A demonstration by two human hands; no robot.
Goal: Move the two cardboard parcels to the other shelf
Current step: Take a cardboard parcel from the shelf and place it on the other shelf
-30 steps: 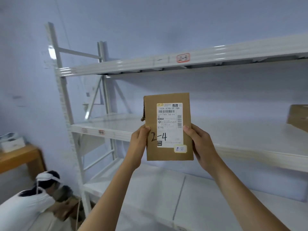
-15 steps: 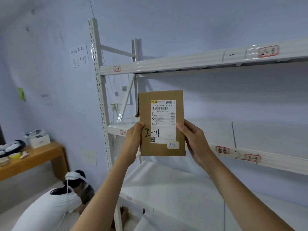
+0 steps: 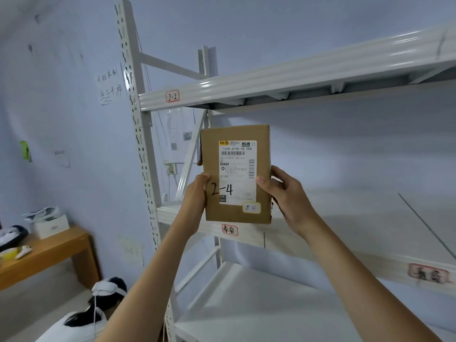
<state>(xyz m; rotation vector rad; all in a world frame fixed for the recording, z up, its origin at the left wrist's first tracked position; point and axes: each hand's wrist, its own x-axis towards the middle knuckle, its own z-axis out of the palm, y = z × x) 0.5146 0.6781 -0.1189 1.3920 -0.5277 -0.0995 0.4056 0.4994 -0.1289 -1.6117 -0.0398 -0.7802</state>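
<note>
A brown cardboard parcel (image 3: 235,134) with a white shipping label and "2-4" handwritten on it is held upright in the air in front of the white metal shelving. My left hand (image 3: 196,196) grips its left edge and my right hand (image 3: 287,193) grips its right edge. The parcel hangs level with the middle shelf (image 3: 345,218), whose front beam carries red-bordered tags. The upper shelf beam (image 3: 271,80) bears a tag reading "2-2". Only this one parcel is in view.
The shelf's perforated upright post (image 3: 138,144) stands left of the parcel. A lower shelf board (image 3: 246,304) lies below my arms. A person in white (image 3: 81,322) crouches at bottom left. A wooden bench (image 3: 47,253) with a small box and shoes stands by the left wall.
The view has swung leftward along the shelving, so the post and the "2-2" tag now sit nearer the middle. Both hands keep the same grip on the parcel.
</note>
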